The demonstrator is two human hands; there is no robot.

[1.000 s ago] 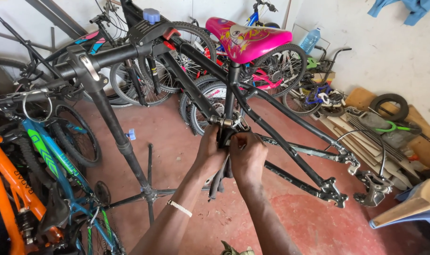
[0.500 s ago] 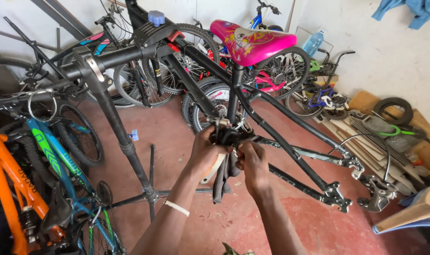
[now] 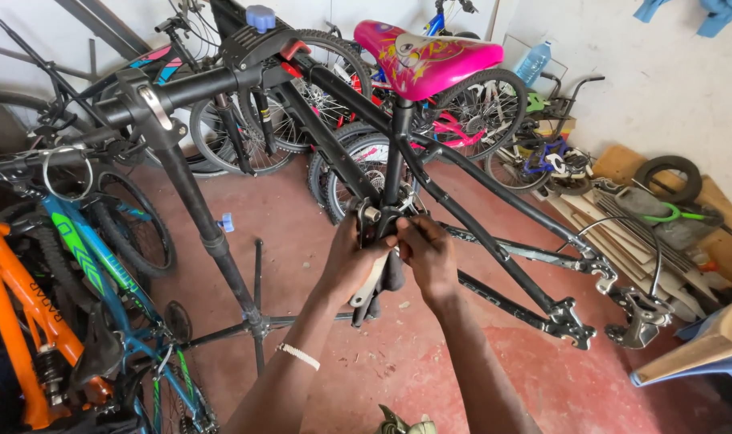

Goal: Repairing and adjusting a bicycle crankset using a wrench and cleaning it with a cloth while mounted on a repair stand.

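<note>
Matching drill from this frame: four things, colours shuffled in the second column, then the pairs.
Things:
1. saddle
2. bike frame on the stand, where both hands work
3. bike at the far left
4. floor

Colours:
A. orange
B. red
C. pink
D. black

Pairs: 1-C, 2-D, 3-A, 4-B

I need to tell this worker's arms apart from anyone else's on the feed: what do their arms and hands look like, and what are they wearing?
Both forearms are bare, with no sleeves in view, and both hands are ungloved. The left hand has a thin white beaded bracelet on its forearm. The right hand and its arm show no band, watch or ring.
</note>
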